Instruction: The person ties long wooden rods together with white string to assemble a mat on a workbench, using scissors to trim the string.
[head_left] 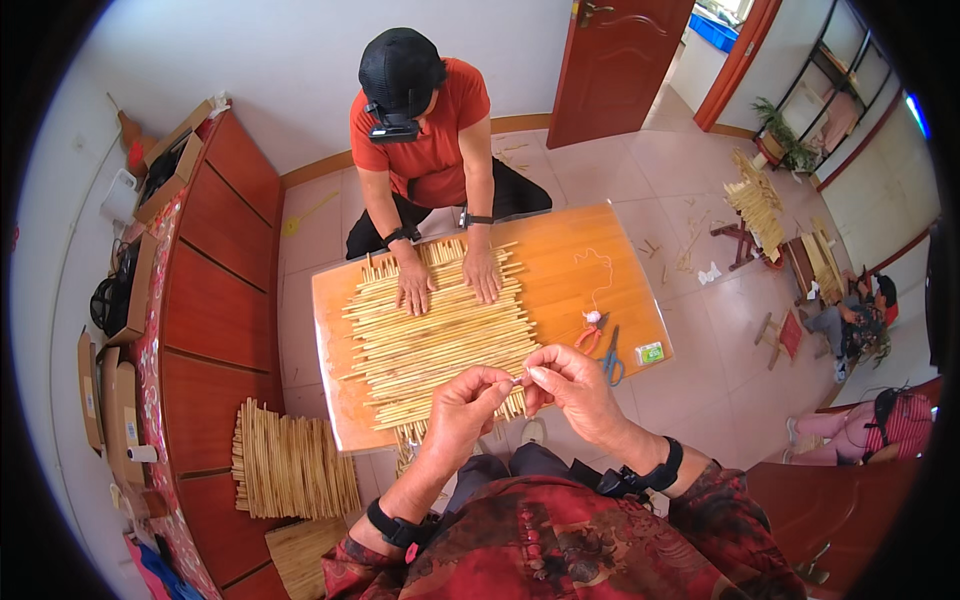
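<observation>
While a co-worker's hands (446,282) press the pale woven reed mat (435,335), left hand (462,408) and right hand (570,385) pinch a thin white thread (521,380) near it.

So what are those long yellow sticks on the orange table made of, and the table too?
The long pale yellow sticks look like dried reed or straw stalks: thin, straight, matte, uneven ends. The flat orange table looks like glossy varnished or laminated wood; faint grain lines and sheen show.
</observation>
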